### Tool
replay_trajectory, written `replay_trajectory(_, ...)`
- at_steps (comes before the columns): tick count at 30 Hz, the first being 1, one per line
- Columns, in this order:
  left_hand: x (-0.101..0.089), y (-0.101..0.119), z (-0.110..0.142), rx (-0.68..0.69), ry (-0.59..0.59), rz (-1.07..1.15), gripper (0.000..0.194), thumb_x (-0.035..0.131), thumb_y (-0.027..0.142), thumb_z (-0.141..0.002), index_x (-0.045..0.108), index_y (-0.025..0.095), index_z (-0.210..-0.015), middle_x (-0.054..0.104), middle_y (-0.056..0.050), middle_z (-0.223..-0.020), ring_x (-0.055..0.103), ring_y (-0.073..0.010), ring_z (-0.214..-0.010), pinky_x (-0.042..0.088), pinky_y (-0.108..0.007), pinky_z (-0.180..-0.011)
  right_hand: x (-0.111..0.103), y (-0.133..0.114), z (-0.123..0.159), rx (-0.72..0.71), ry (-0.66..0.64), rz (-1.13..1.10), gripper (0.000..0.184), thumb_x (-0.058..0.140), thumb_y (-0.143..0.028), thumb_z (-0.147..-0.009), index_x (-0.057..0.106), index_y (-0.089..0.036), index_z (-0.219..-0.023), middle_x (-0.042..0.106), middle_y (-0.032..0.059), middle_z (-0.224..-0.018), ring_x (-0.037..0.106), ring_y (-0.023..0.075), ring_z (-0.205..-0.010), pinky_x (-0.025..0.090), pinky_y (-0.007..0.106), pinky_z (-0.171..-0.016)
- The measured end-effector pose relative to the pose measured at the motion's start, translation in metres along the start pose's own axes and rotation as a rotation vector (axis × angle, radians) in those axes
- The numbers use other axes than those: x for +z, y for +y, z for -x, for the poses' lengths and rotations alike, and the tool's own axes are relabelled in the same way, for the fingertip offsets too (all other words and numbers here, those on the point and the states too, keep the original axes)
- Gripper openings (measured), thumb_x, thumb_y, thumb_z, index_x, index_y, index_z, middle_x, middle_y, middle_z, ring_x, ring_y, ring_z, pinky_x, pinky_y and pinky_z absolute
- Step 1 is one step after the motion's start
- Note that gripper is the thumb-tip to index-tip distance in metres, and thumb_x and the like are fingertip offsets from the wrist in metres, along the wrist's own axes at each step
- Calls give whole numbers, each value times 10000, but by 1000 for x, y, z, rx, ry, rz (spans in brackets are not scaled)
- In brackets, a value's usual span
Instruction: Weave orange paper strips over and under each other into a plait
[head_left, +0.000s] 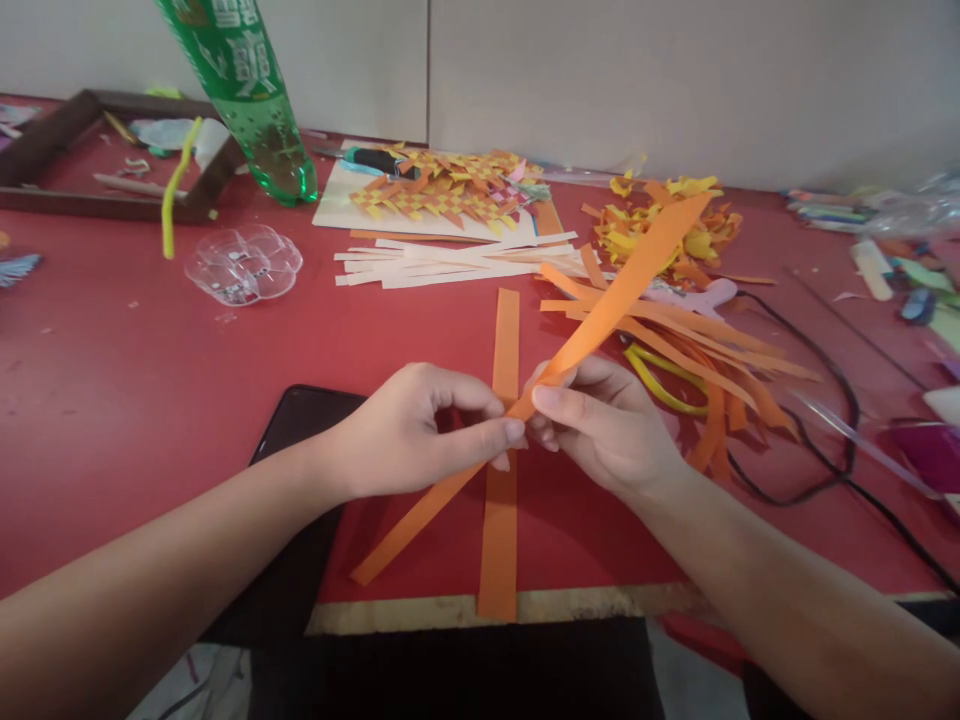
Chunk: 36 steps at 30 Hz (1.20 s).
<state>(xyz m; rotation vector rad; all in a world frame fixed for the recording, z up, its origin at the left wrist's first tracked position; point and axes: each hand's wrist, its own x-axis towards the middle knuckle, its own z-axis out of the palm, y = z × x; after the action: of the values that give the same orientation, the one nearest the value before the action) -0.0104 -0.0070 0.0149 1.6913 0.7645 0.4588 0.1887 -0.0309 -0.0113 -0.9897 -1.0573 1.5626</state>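
Between both hands, an orange paper strip (611, 300) slants from lower left to upper right above the table. My left hand (442, 430) pinches it near its middle, thumb on top. Right beside that, my right hand (600, 420) pinches the same strip between thumb and fingers. Under the hands a second orange paper strip (499, 550) lies on the red table, running away from me, its near end over the front edge. A pile of loose orange strips (697, 340) sits just beyond my right hand.
A dark phone (300, 420) lies under my left forearm. Farther back are white paper strips (450, 262), woven orange-yellow paper (442, 195), yellow-orange scraps (660, 235), a clear flower-shaped case (246, 265) and a green bottle (247, 110). A black cable (855, 430) curves at right.
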Motion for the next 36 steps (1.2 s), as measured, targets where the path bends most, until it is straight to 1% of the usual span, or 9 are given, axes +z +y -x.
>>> replay_trajectory(3, 1, -1, -1, 49, 18, 63, 200, 630, 242, -905, 729, 132, -771, 759, -9, -745, 671, -93, -691, 497, -149, -637, 0, 2, 2, 2, -72, 50, 182, 799, -333, -774, 688, -242, -663, 672, -23, -628, 573, 91, -500, 434, 232, -431)
replay_trajectory(6, 1, -3, -2, 90, 20, 71, 235, 594, 225, -928, 725, 126, -760, 759, -6, -738, 675, -77, -688, 499, -125, -644, 0, 3, 2, -3, -111, 41, 154, 787, -313, -790, 701, -232, -692, 668, -22, -626, 570, 85, -502, 435, 225, -437)
replay_trajectory(8, 1, -4, -2, 94, 19, 79, 229, 591, 217, -927, 729, 125, -769, 759, -6, -736, 678, -78, -687, 504, -126, -645, 0, 3, 1, 2, -93, 9, 160, 799, -299, -774, 693, -214, -689, 666, -22, -616, 566, 82, -492, 433, 215, -428)
replay_trajectory(13, 0, -5, 0, 44, 27, 56, 206, 601, 209, -908, 724, 115, -773, 751, -15, -716, 674, -98, -675, 518, -158, -643, -1, 1, -1, 18, -2, -46, 186, 822, -260, -728, 665, -196, -652, 657, -33, -582, 556, 76, -455, 416, 195, -401)
replay_trajectory(18, 1, -4, 0, 65, 35, -13, 211, 594, 227, -913, 712, 120, -776, 749, -12, -744, 658, -92, -677, 496, -159, -623, 0, 2, 0, 14, -51, -38, 193, 804, -239, -751, 662, -190, -629, 635, -33, -557, 532, 68, -462, 412, 188, -419)
replay_trajectory(22, 1, -4, -1, 111, 33, -2, 210, 577, 224, -929, 723, 135, -807, 750, 3, -757, 655, -73, -686, 485, -138, -629, 1, 2, 0, 18, -96, -33, 186, 802, -236, -758, 672, -183, -635, 640, -29, -555, 531, 65, -466, 411, 184, -430)
replay_trajectory(29, 0, -5, -1, 63, 12, -11, 217, 593, 208, -910, 702, 126, -741, 731, 2, -704, 633, -80, -645, 479, -155, -609, 0, 1, -1, 45, 2, -66, 161, 817, -231, -735, 687, -187, -652, 651, -31, -563, 548, 67, -450, 408, 176, -410)
replay_trajectory(33, 0, -3, -1, 43, -6, -17, 230, 587, 195, -906, 681, 119, -711, 725, -3, -694, 634, -82, -641, 478, -159, -606, -1, 2, -1, 29, -29, -60, 177, 821, -230, -735, 678, -191, -640, 640, -38, -568, 533, 59, -457, 407, 170, -416)
replay_trajectory(36, 2, -3, -1, 70, 2, -7, 208, 599, 231, -914, 700, 128, -763, 735, 3, -729, 636, -76, -657, 475, -148, -608, -1, 3, -1, 19, -75, -48, 197, 821, -236, -742, 671, -187, -625, 659, -31, -587, 531, 55, -469, 415, 171, -436)
